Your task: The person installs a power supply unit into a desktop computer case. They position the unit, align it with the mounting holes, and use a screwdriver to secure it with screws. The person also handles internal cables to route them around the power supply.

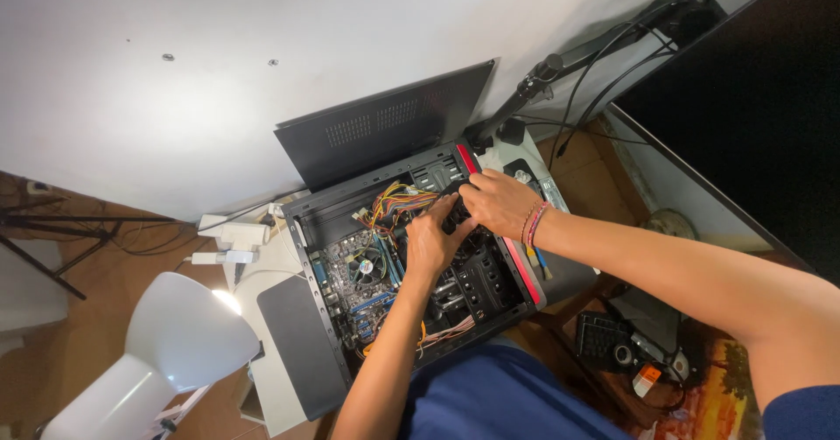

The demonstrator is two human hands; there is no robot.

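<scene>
A white dome-shaped desk lamp [188,335] shines at the lower left, beside a white surface [280,405] that carries one open black metal computer case with a red front trim [516,265], lying on its side. Inside it sit one green motherboard with a round cooler fan [363,269] and a bundle of yellow, orange and black wires [398,202]. One black perforated side panel [385,125] leans against the white wall behind the case.

Two hands work inside the case, meeting over the black drive bay near its front. The left hand [430,243] reaches up from below, forearm straight, fingers curled down into the bay around a dark part that cannot be made out. The right hand [497,202] comes in from the right, wrist bent, wearing several coloured string bracelets [532,223]; its fingers pinch closed on the same dark part, touching the left hand's fingertips.
</scene>
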